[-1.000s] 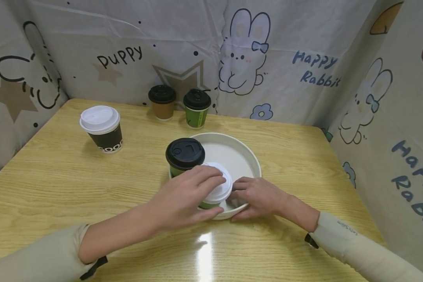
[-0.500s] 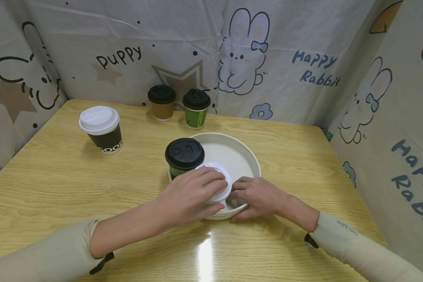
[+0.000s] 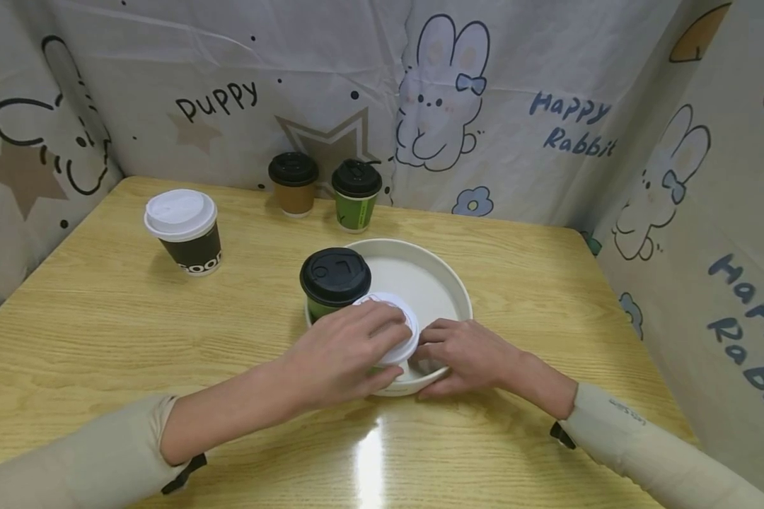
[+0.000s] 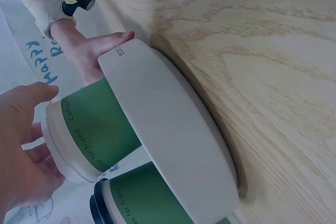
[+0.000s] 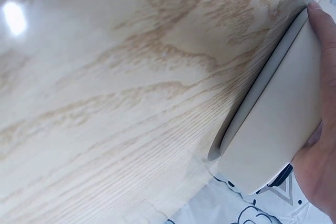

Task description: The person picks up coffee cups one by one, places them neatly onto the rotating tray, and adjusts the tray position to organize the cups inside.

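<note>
Head view has the left hand (image 3: 350, 353) curled loosely over the white-lidded cup (image 4: 100, 124), fingers across the top and thumb around the side closest to the person, though I can't tell if the thumb really presses. That cup's upright inside the white tray (image 3: 420, 272), right under the left palm and just beside the right hand (image 3: 465, 357), which is pinching the tray wall, thumb outside and fingers over the rim. The black-lidded cup (image 3: 334, 277) sits in there too, just past the left knuckles. My guess is the cup's paper, so light if there's nothing in it (can't see inside), stiff enough upright but easy to dent if squeezed hard. Lid's probably smooth plastic, a bit slippery, and might pop off if you lift by it alone, so I'd go lower and hold the green sleeve. Tray looks rigid and possibly slidey on the table (image 3: 280, 466), so that rim grip makes sense.
</note>
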`<state>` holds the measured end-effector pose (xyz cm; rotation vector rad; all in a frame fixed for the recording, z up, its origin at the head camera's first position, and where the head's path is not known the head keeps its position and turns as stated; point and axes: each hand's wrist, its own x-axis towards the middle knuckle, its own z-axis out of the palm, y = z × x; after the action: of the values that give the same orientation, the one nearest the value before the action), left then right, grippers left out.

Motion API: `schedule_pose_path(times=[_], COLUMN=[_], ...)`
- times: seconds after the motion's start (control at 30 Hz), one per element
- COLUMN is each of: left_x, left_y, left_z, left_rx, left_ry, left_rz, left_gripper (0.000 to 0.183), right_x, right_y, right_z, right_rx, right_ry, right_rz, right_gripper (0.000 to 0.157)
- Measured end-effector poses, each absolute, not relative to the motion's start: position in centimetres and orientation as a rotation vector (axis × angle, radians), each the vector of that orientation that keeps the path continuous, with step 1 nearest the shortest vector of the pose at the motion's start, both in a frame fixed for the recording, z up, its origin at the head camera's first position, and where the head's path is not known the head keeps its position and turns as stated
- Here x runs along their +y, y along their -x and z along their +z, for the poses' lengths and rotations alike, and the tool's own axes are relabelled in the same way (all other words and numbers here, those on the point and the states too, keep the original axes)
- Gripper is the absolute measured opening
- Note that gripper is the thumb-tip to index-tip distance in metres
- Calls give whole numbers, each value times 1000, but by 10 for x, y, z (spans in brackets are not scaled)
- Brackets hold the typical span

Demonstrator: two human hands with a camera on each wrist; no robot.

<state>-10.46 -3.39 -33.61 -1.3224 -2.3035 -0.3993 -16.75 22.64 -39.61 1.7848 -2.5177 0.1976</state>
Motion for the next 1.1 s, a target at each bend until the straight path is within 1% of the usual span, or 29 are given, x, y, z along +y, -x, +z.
schedule_pose_path(times=[0.1,0.33,0.77,0.9,1.1], left_x=[-34,-34,-36,-41,-49], left_y=[104,105,105,106,108], left_z=[-336,-333,-332,-333,-332], left_rx=[-2303,-2285,-2290,-2285,-2306], left_ry=[1322,1335,1339,1349,1369], left_rz=[-391,-382,-368,-393,-422], left_gripper=[41,33,34,35,35], right_x=[227,227,224,219,209], right_y=[168,168,162,156,142], right_z=[-397,-397,-395,-394,-395], right_rx=[-2505,-2501,-2519,-2529,-2607], right_ry=[-1789,-1793,-1757,-1712,-1585], right_rz=[199,205,190,193,166], right_gripper=[52,53,53,53,46])
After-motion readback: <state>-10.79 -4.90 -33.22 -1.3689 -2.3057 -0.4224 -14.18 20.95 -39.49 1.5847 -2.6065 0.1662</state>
